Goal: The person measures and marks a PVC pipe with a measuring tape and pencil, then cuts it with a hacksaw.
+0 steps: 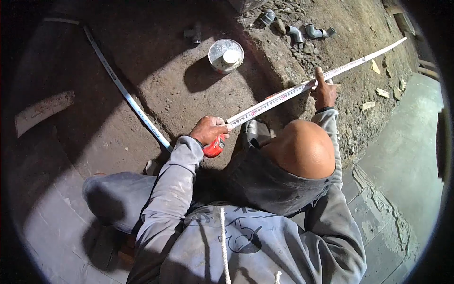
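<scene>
A long white pipe (pixel 385 49) slants from my left hand up to the far right. Along it lies the numbered blade (pixel 269 109) of a tape measure, drawn out of its red case (pixel 214 147). My left hand (pixel 206 130) is closed at the near end of the pipe, fingers gripping the tape measure, its case just below them. Farther along, my right hand (pixel 325 94) wraps around the pipe and blade, one finger raised over the top. The underside of each grip is hidden.
A round metal can (pixel 219 49) with a white lid stands ahead on the dirt floor. Grey pipe fittings (pixel 294 34) lie on rubble behind it, another fitting (pixel 194 34) to its left. A second pipe (pixel 124 90) crosses the left side. Grey tiles (pixel 373 213) lie at right.
</scene>
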Tool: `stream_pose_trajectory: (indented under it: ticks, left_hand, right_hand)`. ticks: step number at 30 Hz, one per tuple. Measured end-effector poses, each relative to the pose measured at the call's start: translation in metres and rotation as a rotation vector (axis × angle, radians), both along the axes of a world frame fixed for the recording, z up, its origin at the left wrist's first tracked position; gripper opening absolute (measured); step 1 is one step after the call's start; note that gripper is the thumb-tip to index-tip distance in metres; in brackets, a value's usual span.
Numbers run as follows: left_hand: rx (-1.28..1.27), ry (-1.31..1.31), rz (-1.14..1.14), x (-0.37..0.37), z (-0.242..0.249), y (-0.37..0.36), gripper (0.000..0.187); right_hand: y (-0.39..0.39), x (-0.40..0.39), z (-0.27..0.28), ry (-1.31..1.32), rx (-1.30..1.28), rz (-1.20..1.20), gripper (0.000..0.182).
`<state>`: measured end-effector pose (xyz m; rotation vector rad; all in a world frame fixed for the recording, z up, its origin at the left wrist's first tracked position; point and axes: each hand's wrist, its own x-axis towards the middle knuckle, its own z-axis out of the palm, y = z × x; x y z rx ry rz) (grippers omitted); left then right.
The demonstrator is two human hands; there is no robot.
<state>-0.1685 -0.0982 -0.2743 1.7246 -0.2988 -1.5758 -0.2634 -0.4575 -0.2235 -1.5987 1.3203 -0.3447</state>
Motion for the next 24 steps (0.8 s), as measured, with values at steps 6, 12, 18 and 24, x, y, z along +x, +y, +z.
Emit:
stream_pose_trajectory:
  ticks: [6, 12, 18, 24]
  left_hand:
    - [-0.036, 0.022, -0.008, 0.005, 0.0, 0.002, 0.03]
    - [-0.027, -0.001, -0.049, 0.004, -0.001, 0.0, 0.03]
    - [-0.052, 0.088, 0.055, -0.002, -0.002, 0.001, 0.024]
    - [-0.074, 0.123, 0.09, -0.003, 0.001, 0.0, 0.022]
  right_hand:
    - [-0.007, 0.0, -0.012, -0.105, 0.02, 0.017, 0.044]
    - [-0.018, -0.007, -0.023, 0.005, -0.046, 0.03, 0.036]
    - [-0.019, -0.011, -0.037, -0.076, 0.007, -0.032, 0.033]
    - [-0.003, -0.01, -0.026, -0.005, 0.066, -0.006, 0.033]
